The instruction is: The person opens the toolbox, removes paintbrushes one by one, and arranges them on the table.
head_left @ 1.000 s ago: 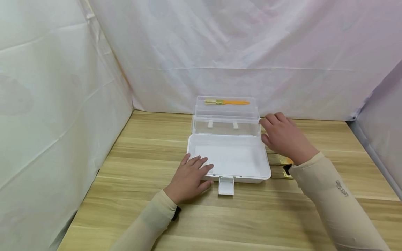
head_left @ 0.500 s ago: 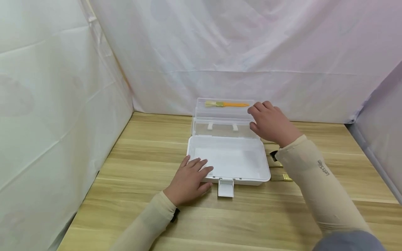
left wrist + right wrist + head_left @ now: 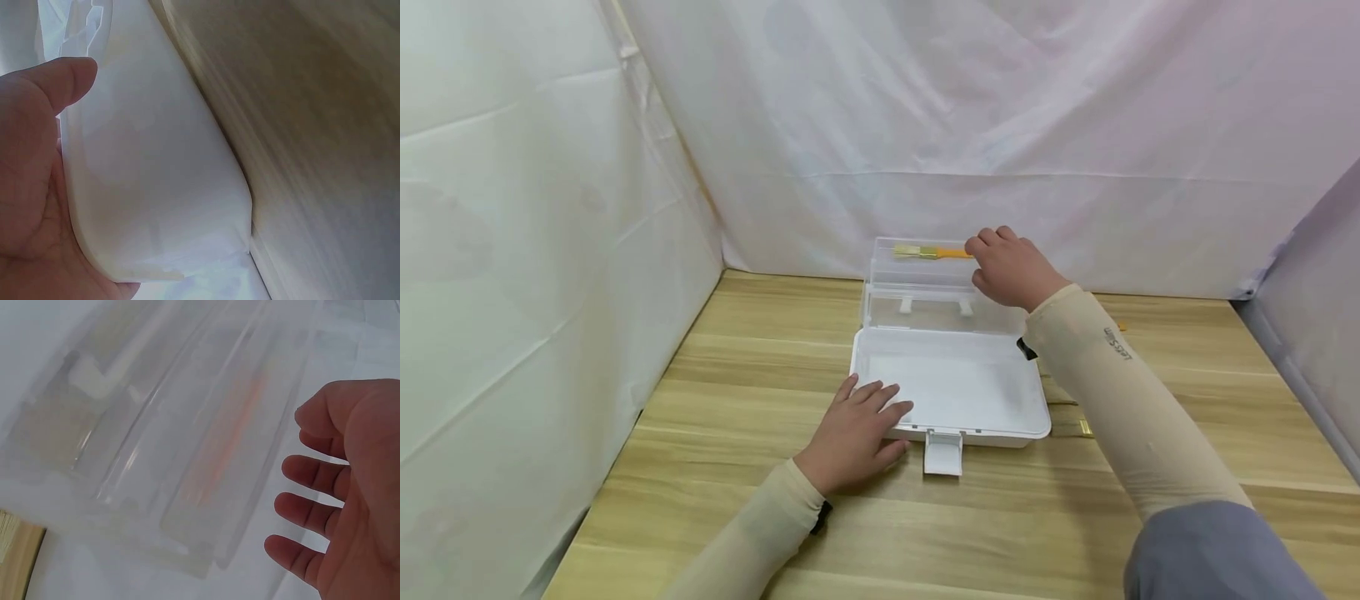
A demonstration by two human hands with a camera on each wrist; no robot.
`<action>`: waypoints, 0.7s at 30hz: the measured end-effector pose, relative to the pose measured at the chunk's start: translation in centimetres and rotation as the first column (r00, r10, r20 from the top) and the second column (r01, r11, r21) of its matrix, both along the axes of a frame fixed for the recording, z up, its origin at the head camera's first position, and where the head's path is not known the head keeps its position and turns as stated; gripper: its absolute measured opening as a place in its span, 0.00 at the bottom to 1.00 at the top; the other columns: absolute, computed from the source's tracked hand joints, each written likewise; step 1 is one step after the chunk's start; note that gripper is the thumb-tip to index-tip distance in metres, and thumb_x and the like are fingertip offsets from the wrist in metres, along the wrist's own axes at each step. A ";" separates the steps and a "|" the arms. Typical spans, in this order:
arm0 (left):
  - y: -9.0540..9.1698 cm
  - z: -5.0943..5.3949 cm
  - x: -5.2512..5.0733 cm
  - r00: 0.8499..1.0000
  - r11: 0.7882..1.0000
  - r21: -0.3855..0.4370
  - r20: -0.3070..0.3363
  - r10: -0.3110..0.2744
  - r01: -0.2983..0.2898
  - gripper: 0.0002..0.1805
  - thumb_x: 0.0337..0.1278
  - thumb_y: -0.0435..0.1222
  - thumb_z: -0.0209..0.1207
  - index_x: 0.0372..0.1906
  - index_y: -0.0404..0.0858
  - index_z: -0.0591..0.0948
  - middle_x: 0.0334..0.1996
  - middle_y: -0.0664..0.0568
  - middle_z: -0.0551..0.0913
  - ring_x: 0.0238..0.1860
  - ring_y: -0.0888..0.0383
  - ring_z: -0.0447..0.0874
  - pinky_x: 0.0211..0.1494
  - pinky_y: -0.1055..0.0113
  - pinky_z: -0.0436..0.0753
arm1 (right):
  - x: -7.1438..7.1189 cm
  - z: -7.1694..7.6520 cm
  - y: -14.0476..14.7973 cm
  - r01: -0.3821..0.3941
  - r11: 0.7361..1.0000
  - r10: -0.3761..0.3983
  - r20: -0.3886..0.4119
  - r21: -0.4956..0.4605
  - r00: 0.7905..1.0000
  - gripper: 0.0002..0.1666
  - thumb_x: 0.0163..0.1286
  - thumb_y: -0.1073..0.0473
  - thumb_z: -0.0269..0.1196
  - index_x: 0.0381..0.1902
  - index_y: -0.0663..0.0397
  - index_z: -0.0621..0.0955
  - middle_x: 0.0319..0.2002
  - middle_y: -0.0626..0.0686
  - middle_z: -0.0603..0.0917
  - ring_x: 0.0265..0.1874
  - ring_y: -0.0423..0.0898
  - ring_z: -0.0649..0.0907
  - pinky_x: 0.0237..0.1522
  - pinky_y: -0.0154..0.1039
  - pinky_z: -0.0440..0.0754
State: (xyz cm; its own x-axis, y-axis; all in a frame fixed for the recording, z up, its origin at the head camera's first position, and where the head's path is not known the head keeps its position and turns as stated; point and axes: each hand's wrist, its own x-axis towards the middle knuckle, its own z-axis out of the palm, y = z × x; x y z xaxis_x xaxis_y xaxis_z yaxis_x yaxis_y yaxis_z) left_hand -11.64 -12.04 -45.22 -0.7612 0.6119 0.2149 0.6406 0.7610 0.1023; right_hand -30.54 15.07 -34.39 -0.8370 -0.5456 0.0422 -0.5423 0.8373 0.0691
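A white plastic box [image 3: 951, 383] stands with its clear lid [image 3: 947, 271] folded back. At the top of the lid lies a paintbrush [image 3: 917, 252] with pale bristles and an orange handle. My left hand [image 3: 853, 437] rests on the box's front-left corner, fingers spread over the rim. In the left wrist view its thumb [image 3: 78, 78] lies by the outer wall [image 3: 156, 144]. My right hand [image 3: 1011, 267] is at the lid's right side, covering the end of the handle. The right wrist view shows its fingers [image 3: 306, 512] loosely bent and apart from the blurred orange handle [image 3: 237, 431].
Several more brushes lie right of the box, mostly behind the right forearm; one metal ferrule [image 3: 1086, 427] shows. A white latch [image 3: 943, 452] hangs at the box front. White cloth [image 3: 820, 125] encloses the back and sides of the wooden table [image 3: 760, 350].
My right hand has moved left and up from the box's right side to the brush handle. The left hand stays in place, and the brush lies where it was on the lid.
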 end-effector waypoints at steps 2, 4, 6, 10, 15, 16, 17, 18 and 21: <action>0.0 0.0 0.0 1.000 1.000 -0.001 -0.003 0.003 -0.003 0.27 0.61 0.53 0.61 0.63 0.49 0.79 0.63 0.48 0.77 0.65 0.48 0.72 0.73 0.44 0.57 | -0.6 0.0 -0.3 0.005 1.000 -0.005 0.020 0.011 1.000 0.23 0.73 0.62 0.51 0.63 0.64 0.71 0.59 0.63 0.73 0.56 0.62 0.71 0.51 0.58 0.76; 0.0 0.0 0.1 1.000 1.000 -0.003 -0.006 0.001 -0.001 0.27 0.61 0.54 0.61 0.63 0.49 0.79 0.63 0.48 0.77 0.65 0.48 0.72 0.72 0.44 0.57 | -1.1 0.0 -0.6 0.012 1.000 -0.012 0.038 0.021 0.999 0.24 0.73 0.62 0.51 0.65 0.64 0.70 0.60 0.63 0.72 0.57 0.62 0.71 0.52 0.58 0.76; 0.1 0.0 0.1 1.000 1.000 -0.003 -0.010 -0.004 0.004 0.27 0.62 0.55 0.61 0.63 0.49 0.79 0.63 0.48 0.77 0.65 0.48 0.72 0.72 0.44 0.58 | -1.5 -0.1 -0.8 0.022 0.999 -0.024 0.051 0.033 0.998 0.25 0.74 0.62 0.51 0.66 0.63 0.70 0.61 0.63 0.72 0.58 0.62 0.71 0.53 0.57 0.76; 0.2 0.0 0.1 1.000 1.000 -0.003 -0.012 -0.011 0.011 0.27 0.62 0.55 0.60 0.63 0.49 0.79 0.63 0.48 0.78 0.65 0.47 0.72 0.72 0.44 0.58 | -2.2 -0.1 -1.3 0.042 0.998 -0.045 0.077 0.038 0.996 0.25 0.74 0.61 0.52 0.67 0.62 0.71 0.61 0.62 0.73 0.57 0.61 0.72 0.56 0.56 0.75; 0.2 0.1 0.3 1.000 1.000 -0.004 -0.009 -0.010 0.010 0.27 0.62 0.55 0.61 0.63 0.49 0.79 0.63 0.48 0.78 0.65 0.47 0.73 0.72 0.44 0.59 | -2.8 -0.5 -1.9 0.044 0.999 -0.047 0.110 0.027 0.993 0.26 0.74 0.59 0.51 0.67 0.62 0.70 0.62 0.63 0.73 0.56 0.60 0.71 0.56 0.56 0.74; 0.2 0.1 0.3 1.000 1.000 -0.004 -0.009 -0.009 0.009 0.27 0.62 0.55 0.61 0.63 0.49 0.79 0.63 0.48 0.78 0.65 0.47 0.73 0.72 0.44 0.59 | -2.9 -0.6 -2.0 0.045 0.999 -0.047 0.115 0.024 0.992 0.27 0.74 0.59 0.51 0.67 0.62 0.70 0.62 0.63 0.73 0.56 0.61 0.71 0.57 0.56 0.74; 0.2 0.1 0.4 1.000 1.000 -0.005 -0.009 -0.009 0.009 0.27 0.62 0.55 0.61 0.63 0.49 0.79 0.63 0.48 0.78 0.65 0.47 0.73 0.72 0.44 0.59 | -3.0 -0.7 -2.1 0.048 0.999 -0.050 0.120 0.024 0.991 0.27 0.74 0.58 0.50 0.67 0.62 0.70 0.62 0.63 0.73 0.56 0.61 0.71 0.57 0.56 0.74; 0.3 0.1 0.4 1.000 1.000 -0.004 -0.011 -0.010 0.010 0.27 0.62 0.55 0.61 0.63 0.49 0.79 0.63 0.48 0.78 0.65 0.47 0.73 0.72 0.44 0.58 | -3.1 -0.8 -2.1 0.052 0.998 -0.055 0.126 0.025 0.990 0.27 0.74 0.58 0.50 0.67 0.62 0.70 0.62 0.63 0.73 0.57 0.61 0.71 0.58 0.56 0.73; 0.3 0.1 0.4 1.000 1.000 -0.001 -0.013 -0.010 0.010 0.27 0.62 0.55 0.60 0.63 0.49 0.79 0.63 0.48 0.78 0.65 0.47 0.73 0.72 0.44 0.58 | -3.3 -1.1 -2.2 0.070 0.997 -0.073 0.152 0.025 0.986 0.27 0.74 0.56 0.48 0.67 0.62 0.71 0.63 0.62 0.73 0.59 0.60 0.70 0.61 0.57 0.71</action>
